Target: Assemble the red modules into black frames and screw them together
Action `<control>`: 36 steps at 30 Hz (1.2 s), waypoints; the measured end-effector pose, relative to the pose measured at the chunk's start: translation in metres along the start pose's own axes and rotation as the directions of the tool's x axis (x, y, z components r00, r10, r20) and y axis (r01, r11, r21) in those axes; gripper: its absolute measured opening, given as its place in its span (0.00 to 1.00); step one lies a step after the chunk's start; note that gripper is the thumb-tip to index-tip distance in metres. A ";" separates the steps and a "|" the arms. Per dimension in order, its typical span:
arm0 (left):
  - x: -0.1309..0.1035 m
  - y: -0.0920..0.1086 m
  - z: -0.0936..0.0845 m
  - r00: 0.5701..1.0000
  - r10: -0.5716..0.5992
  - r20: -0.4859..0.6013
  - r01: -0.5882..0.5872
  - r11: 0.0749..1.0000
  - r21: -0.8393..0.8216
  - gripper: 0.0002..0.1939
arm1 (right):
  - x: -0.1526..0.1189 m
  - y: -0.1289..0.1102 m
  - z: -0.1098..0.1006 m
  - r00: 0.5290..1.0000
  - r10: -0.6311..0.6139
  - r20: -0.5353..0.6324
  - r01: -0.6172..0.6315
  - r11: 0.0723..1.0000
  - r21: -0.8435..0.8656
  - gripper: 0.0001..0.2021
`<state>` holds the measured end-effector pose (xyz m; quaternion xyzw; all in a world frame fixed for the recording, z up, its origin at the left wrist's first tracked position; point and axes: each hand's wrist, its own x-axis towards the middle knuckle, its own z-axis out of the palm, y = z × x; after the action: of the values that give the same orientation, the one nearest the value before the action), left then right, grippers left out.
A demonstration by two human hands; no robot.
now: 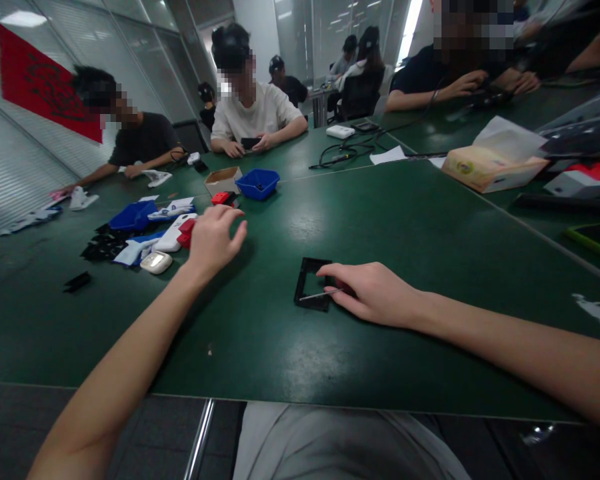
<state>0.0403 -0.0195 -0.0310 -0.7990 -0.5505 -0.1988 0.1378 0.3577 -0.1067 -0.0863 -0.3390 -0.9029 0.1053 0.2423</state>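
Holding one thin rod (314, 295) between clamped fingers of right hand (375, 293), over one black frame (301, 283); hovering with left hand (214, 241), fingers spread apart, near two blue trays (258, 185).

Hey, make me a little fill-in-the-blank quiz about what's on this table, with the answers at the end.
1. The tabletop is coloured ____.
2. The thin metal tool is in the person's ____ hand.
3. The open tray beside the cardboard box is coloured ____.
4. The flat black frame has an opening in its ____.

Answers: green; right; blue; middle
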 end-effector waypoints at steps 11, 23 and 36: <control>0.002 -0.098 -0.011 0.855 -0.457 0.245 0.406 0.884 0.231 0.29 | 0.000 0.005 -0.001 0.997 0.071 -0.016 -0.071 0.997 -0.006 0.12; 0.006 -0.093 -0.005 0.872 -0.387 0.298 0.364 0.922 0.132 0.30 | 0.001 0.012 -0.004 0.995 0.096 0.005 -0.096 0.995 -0.023 0.12; 0.002 -0.054 -0.025 0.960 -0.281 0.012 0.271 0.935 0.226 0.32 | 0.003 0.013 -0.006 0.989 0.148 0.005 -0.148 0.989 -0.029 0.13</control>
<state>-0.0132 -0.0095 -0.0074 -0.6975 -0.6789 -0.1356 0.1848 0.3665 -0.0949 -0.0846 -0.4081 -0.8776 0.1111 0.2255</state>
